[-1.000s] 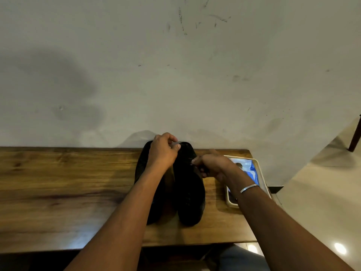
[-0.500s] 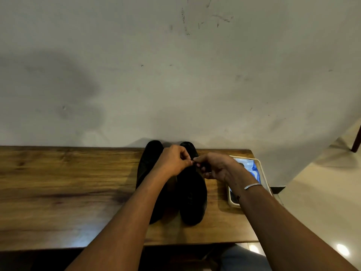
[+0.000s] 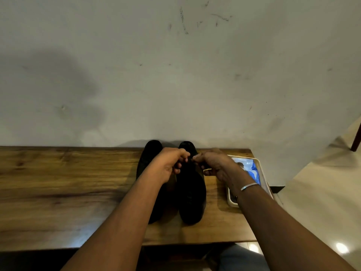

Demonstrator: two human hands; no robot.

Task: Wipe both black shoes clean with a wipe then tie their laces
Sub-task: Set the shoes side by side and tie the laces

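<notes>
Both hands, left hand (image 3: 168,165) and right hand (image 3: 216,165), pinch what's probably the laces over the right shoe (image 3: 192,192), beside the left shoe (image 3: 150,153) on the table (image 3: 58,192). Laces look thin, floppy, slippery; grip near the ends.

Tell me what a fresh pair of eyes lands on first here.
Two black shoes, the left shoe and the right shoe, stand side by side against the wall at the middle of the wooden table. The left hand and right hand meet over the right shoe, fingers pinched as if working its lace, which is too dark to make out. A white tray holding a blue-and-white packet sits at the table's right end.
</notes>
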